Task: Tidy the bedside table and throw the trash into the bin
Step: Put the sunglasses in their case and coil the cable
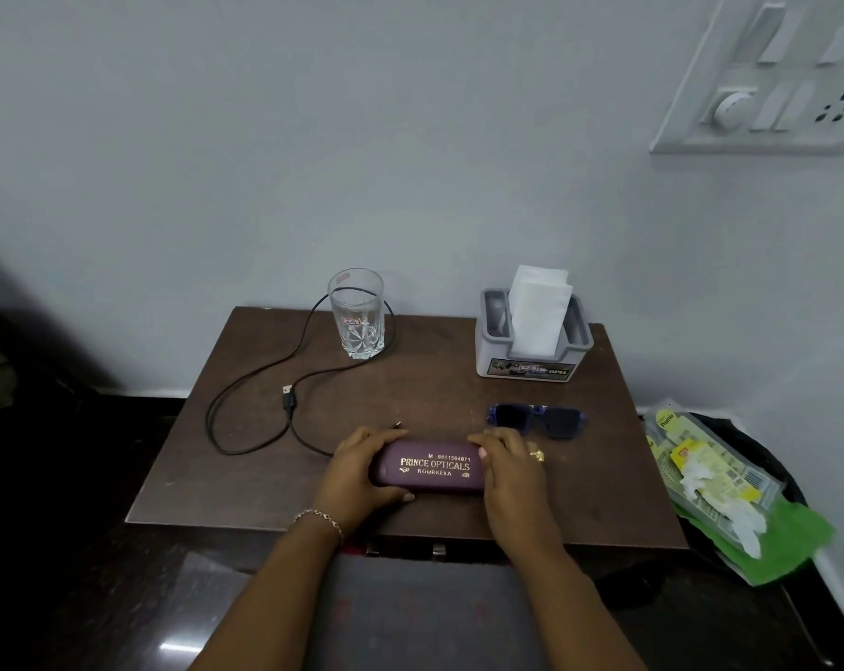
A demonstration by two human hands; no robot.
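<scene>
At the front edge of the table [265, 477], left grip [361, 469] and right grip [507, 464] clasp opposite ends of the closed spectacle case [429, 467]. Opening it seems next: pin the base and prise the lid evenly, with the sunglasses [536, 421] just behind.

Hidden and cropped areas.
The left hand [357, 469] and right hand [509, 469] cover both ends of the spectacle case [429, 464]; the switch panel [768, 89], upper right, is blurred and cropped.

A white switch panel [768, 75] sits on the wall [313, 138].
</scene>
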